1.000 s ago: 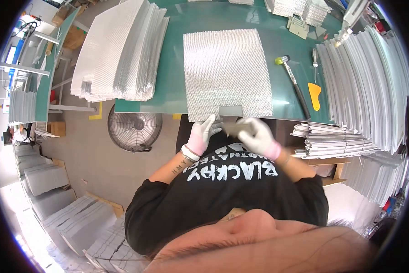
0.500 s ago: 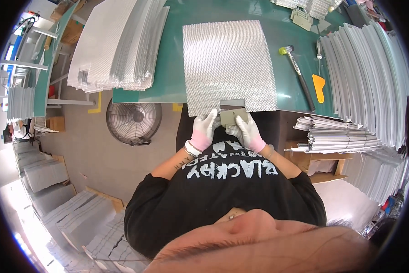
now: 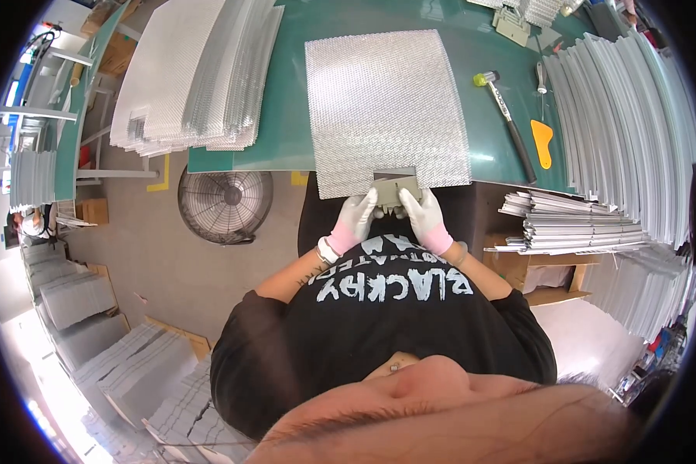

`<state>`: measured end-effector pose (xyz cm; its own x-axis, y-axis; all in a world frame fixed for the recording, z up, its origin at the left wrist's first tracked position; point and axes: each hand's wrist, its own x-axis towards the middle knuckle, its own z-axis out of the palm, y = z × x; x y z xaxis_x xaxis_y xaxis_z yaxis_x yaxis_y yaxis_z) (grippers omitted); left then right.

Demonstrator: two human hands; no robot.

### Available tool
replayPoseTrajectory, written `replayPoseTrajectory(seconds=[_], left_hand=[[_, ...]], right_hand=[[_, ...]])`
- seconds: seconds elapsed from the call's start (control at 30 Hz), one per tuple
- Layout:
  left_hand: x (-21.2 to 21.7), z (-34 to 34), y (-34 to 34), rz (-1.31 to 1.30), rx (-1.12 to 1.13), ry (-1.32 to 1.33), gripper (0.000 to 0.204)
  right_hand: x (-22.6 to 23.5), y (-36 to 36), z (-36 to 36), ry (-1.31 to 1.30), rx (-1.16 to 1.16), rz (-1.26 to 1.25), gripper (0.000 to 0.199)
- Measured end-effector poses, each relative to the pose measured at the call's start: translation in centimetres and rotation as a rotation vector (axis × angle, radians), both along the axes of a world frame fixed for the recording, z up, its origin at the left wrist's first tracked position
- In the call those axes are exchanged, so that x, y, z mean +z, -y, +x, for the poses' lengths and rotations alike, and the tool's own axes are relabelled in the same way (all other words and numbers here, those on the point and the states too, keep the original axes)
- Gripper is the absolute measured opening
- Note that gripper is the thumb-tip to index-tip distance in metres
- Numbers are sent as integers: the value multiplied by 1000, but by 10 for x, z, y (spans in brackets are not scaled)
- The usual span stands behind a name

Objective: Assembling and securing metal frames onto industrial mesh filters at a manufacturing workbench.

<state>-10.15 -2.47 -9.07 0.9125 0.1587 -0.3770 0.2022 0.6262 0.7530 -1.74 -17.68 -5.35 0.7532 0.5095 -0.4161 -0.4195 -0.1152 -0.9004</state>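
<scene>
A silvery metal mesh sheet [image 3: 386,100] lies on the green table, its near edge overhanging the front. A rectangular notch is cut into that near edge. At the notch sits a small grey-beige metal plate [image 3: 394,190] with a slot and tabs on its near side. My left hand [image 3: 354,216], in a white glove with a pink cuff, grips the plate's left end between thumb and fingers. Gloved the same way, my right hand [image 3: 423,216] pinches its right end, thumb on top. The fingertips beneath the plate are hidden.
A rubber-headed mallet [image 3: 506,120], a screwdriver [image 3: 541,77] and an orange scraper [image 3: 541,145] lie to the right. Stacked mesh sheets [image 3: 181,77] stand left, with more panels [image 3: 611,116] at right. A floor fan [image 3: 225,203] is below the table's left edge.
Both hands have shifted slightly, with the right thumb moving up along the plate and the left thumb onto its left end. The plate now sits closer against the notch.
</scene>
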Motion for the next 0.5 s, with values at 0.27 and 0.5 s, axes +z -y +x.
replayPoseTrajectory(seconds=[0.27, 0.5], left_hand=[[26, 10, 1, 183, -122, -212, 32], [5, 3, 1, 50, -144, -103, 37]], right_hand=[[2, 6, 5, -35, -387, 10, 26], [-14, 8, 3, -26, -392, 10, 28]])
